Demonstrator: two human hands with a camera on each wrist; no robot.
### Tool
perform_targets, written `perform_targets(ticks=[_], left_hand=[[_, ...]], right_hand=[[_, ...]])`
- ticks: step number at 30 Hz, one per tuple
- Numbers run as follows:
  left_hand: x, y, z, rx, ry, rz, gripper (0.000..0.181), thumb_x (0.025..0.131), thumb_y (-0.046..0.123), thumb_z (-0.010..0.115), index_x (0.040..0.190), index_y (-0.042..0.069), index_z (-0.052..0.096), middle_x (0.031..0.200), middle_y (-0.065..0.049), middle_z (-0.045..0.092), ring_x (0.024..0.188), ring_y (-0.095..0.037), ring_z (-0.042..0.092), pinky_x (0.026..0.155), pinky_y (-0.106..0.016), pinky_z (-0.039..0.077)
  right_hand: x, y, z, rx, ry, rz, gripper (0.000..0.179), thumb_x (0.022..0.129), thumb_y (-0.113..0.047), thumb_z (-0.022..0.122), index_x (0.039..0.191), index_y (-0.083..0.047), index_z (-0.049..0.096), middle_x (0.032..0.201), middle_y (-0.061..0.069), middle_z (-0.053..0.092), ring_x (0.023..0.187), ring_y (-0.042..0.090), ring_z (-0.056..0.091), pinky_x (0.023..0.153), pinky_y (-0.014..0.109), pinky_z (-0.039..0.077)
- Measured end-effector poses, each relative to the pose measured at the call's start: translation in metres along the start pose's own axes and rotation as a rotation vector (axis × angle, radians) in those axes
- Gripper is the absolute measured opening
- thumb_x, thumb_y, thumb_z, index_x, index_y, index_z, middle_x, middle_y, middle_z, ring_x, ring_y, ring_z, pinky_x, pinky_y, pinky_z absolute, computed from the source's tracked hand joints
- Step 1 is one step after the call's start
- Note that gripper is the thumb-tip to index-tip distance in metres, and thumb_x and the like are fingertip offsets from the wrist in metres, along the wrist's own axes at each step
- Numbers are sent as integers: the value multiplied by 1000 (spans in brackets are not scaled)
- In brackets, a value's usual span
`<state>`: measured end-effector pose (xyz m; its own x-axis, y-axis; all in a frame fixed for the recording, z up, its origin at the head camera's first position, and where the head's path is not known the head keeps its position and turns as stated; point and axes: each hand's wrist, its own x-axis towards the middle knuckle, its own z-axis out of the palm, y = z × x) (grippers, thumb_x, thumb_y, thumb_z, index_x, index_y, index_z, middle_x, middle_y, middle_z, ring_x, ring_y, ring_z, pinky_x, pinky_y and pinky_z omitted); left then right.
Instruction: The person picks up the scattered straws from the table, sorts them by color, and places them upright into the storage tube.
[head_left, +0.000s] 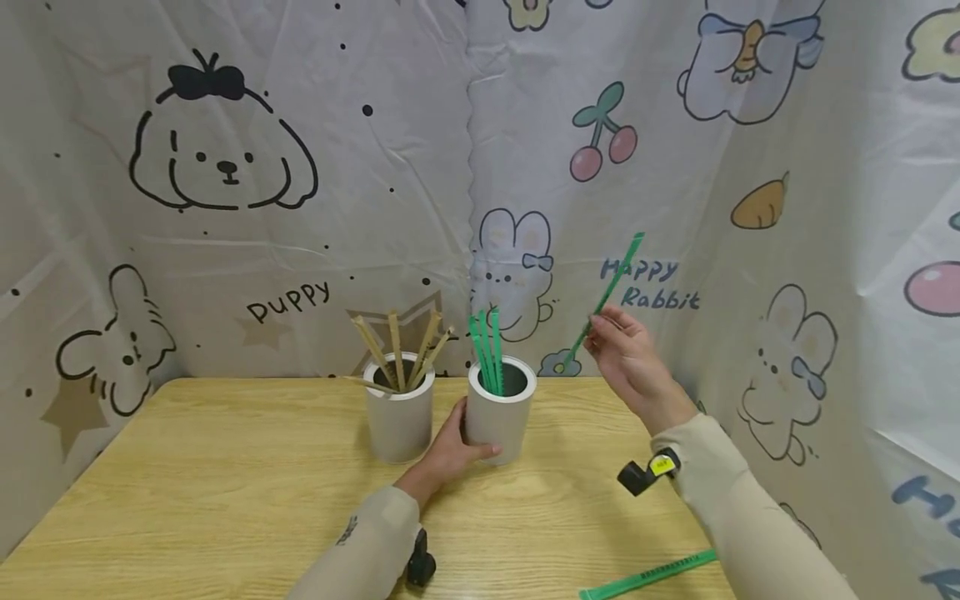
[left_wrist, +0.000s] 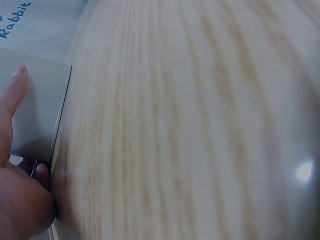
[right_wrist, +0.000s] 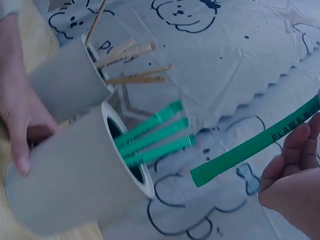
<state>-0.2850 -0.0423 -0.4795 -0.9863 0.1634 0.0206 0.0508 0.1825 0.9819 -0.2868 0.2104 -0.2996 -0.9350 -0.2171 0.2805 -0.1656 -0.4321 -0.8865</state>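
My left hand (head_left: 450, 452) grips the lower part of a white cylindrical holder (head_left: 504, 425), thumb along its front and fingers round its left side. Several green-wrapped straws (head_left: 489, 354) stand in that holder and lean to the left. To the right and higher up, my right hand (head_left: 632, 360) pinches another green-wrapped straw (head_left: 617, 277), tilted with its upper end to the right. In the right wrist view this straw (right_wrist: 235, 152) shows black print beginning with PLA, and its near end is apart from the holder's rim (right_wrist: 150, 192).
Close on the left stands a second white holder (head_left: 400, 425) with several brown paper-wrapped sticks (head_left: 397, 350), one lying across its rim. One more green-wrapped straw (head_left: 648, 575) lies at the table's front right. A printed curtain (head_left: 405, 167) hangs behind the wooden table (head_left: 225, 483).
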Motion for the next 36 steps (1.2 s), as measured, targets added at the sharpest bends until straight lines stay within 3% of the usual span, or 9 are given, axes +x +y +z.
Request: perform_targets(ticks=[5,10,14,16,19,26,36], left_hand=[[0,-3,2,-15,-4,-7,105,81,11,86,161,7,18,164,-22,29,151,-44,29,124,-60,22],[0,-4,5,-21,-23,-3,104,82,12,85,161,7,18,164,-22,29,151,-44,29,124,-60,23],[-1,-4,6,-18,-29,3,103,82,12,84,161,7,18,164,-23,30,150,-44,30,123,-61,24],[-1,-3,6,-9,-24,7,103,82,12,85,161,6,18,163,-24,30,150,-45,30,123,-61,24],[-2,-3,6,0,-13,9,104,82,11,85,161,5,18,163,-24,29,150,-45,30,123,-61,24],[0,-4,6,10,-9,-4,105,82,13,85,161,6,17,164,-23,28,151,-44,29,124,-60,22],[3,-6,2,11,2,3,105,81,12,85,161,6,18,164,-23,28,151,-44,28,124,-60,22]], right_hand=[[19,22,23,-38,60,55,20,101,-10,61,89,-24,69,91,-9,63,86,8,53,84,23,41],[23,58,21,-79,160,162,24,104,-8,55,90,-24,66,87,-10,61,83,8,52,83,24,39],[19,80,11,-298,191,254,10,103,-16,59,108,-18,68,94,-12,61,89,8,54,86,26,37],[17,86,3,-444,194,283,22,102,-22,61,120,-12,67,102,-11,61,96,10,54,89,27,37],[10,88,-9,-608,170,298,38,101,-27,62,133,-6,61,115,-7,61,106,15,52,92,29,38],[-22,73,-39,-775,22,252,39,101,-26,64,128,1,62,114,-2,66,104,10,57,97,29,45],[-80,57,-82,-826,-172,266,37,101,-22,64,126,5,63,116,-1,66,102,4,63,92,22,53]])
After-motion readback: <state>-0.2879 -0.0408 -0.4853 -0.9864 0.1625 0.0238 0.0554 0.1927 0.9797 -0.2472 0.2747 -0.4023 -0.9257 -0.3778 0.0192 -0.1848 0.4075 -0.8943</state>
